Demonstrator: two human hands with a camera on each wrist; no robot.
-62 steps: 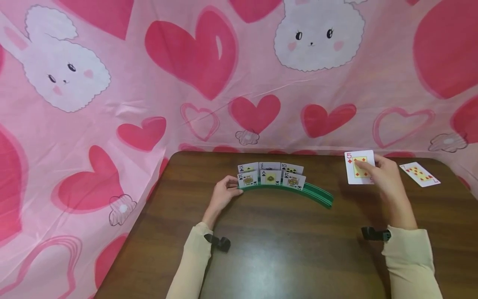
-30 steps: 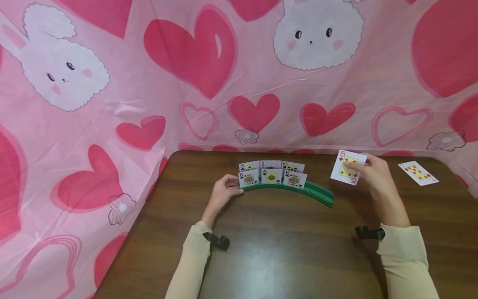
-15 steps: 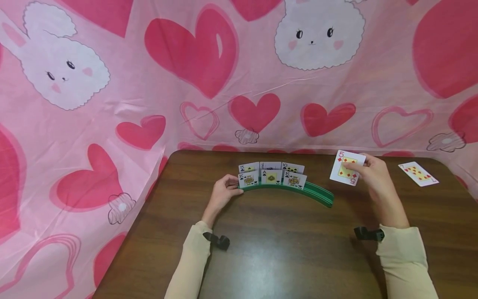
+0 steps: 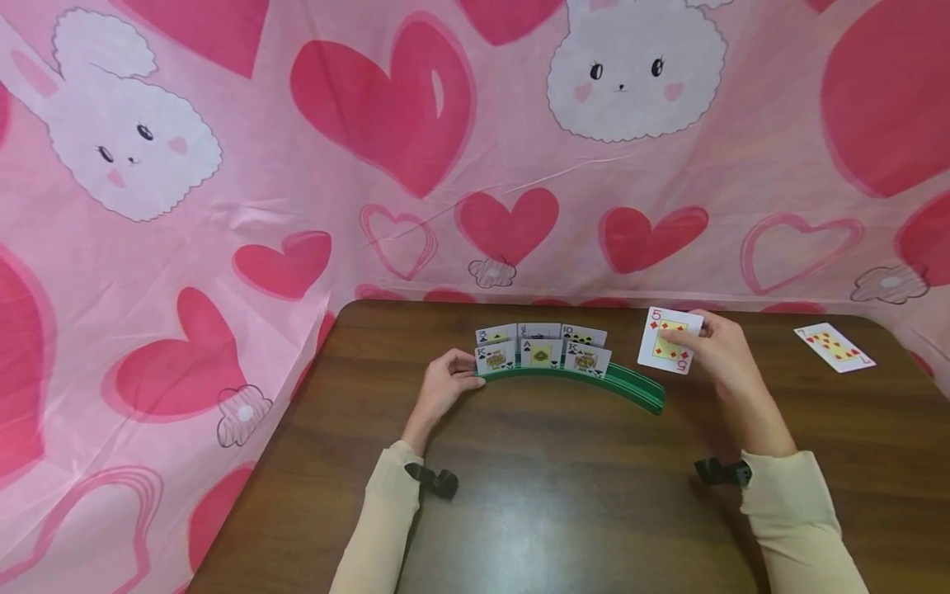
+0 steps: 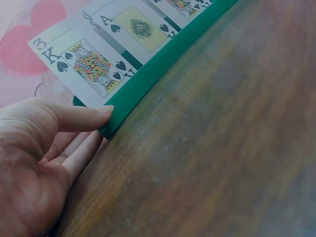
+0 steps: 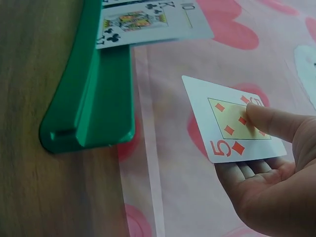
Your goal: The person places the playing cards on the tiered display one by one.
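Note:
A curved green card holder [image 4: 631, 388] stands on the table with two rows of upright playing cards. Its front row has a king of spades [image 5: 89, 66], an ace of spades [image 5: 140, 29] and a king of clubs [image 6: 136, 22]. Behind them, a three, a partly hidden face card and a ten peek out. My left hand [image 4: 443, 384] grips the holder's left end, thumb in front. Just beyond the holder's bare right end, my right hand [image 4: 723, 351] pinches a five of diamonds [image 6: 229, 118] in the air, thumb on its face and fingers behind.
A seven of a red suit [image 4: 834, 346] lies face up on the brown wooden table [image 4: 564, 495] at the far right. Pink cloth [image 4: 519, 165] with hearts and rabbits hangs behind the table and along its left side.
My right hand has carried the five of diamonds leftward, closer to the holder's right end, and the card has tilted slightly. My left hand stays on the holder's left end.

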